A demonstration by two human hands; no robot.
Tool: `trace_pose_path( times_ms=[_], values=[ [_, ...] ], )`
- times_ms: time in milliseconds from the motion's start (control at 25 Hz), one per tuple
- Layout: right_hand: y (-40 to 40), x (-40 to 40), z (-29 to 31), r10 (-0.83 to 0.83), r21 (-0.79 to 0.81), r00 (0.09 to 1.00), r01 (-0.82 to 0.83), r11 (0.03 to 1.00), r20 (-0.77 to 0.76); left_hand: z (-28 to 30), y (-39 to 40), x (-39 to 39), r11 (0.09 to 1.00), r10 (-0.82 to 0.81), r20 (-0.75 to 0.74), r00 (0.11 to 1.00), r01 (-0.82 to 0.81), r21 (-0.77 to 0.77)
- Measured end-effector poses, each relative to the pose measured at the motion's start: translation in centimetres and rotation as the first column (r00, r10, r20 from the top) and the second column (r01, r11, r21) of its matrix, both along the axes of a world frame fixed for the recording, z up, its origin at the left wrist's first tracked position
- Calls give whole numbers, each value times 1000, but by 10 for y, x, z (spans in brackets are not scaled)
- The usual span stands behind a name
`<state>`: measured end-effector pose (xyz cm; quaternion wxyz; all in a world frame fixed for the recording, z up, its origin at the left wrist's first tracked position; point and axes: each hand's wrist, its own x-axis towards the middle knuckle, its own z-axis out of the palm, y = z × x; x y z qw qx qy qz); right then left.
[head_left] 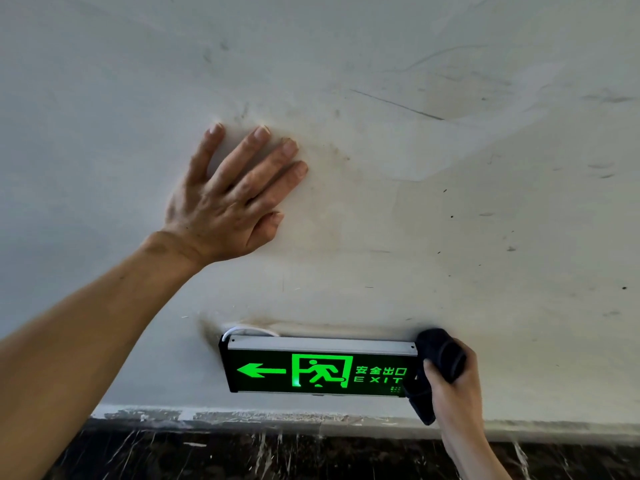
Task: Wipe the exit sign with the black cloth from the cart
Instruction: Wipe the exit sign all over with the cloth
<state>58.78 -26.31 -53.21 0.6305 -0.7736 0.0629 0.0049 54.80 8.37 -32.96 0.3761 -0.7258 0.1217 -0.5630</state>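
My left hand (228, 199) lies flat and unclenched on the wall (450, 202). My right hand (453, 386) grips the black cloth (438, 355) — pressed against the lit exit sign's (318, 370) right end.

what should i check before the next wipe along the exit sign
1. Cloth in hand: ok, the right hand is closed on the black cloth.
2. Cloth on the sign: ok, it sits at the right end of the exit sign.
3. Bracing: ok, the left hand is flat on the wall, above the sign.
4. Path leftward: ok, nothing lies across the sign's face or top edge.
5. White cable at the top left corner: cannot tell if it is loose; slow down there.
6. Sign mounting firm: cannot tell.
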Motion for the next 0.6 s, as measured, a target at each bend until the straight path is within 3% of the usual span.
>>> trace_pose_path(
  times_ms=[160, 400, 600],
  values=[
    [3, -2, -10, 18, -117, 999, -12, 993, 49, 1, 0, 1, 1000, 5, 3, 1000, -5, 5],
    [11, -4, -17, -61, -56, 997, 63, 996, 44, 0, 0, 0, 1000, 0, 2, 1000, 0, 4],
    [13, -2, -29, -134, -7, 989, 133, 991, -66, 2, -2, -1, 1000, -5, -1, 1000, 5, -4]
  ],
)
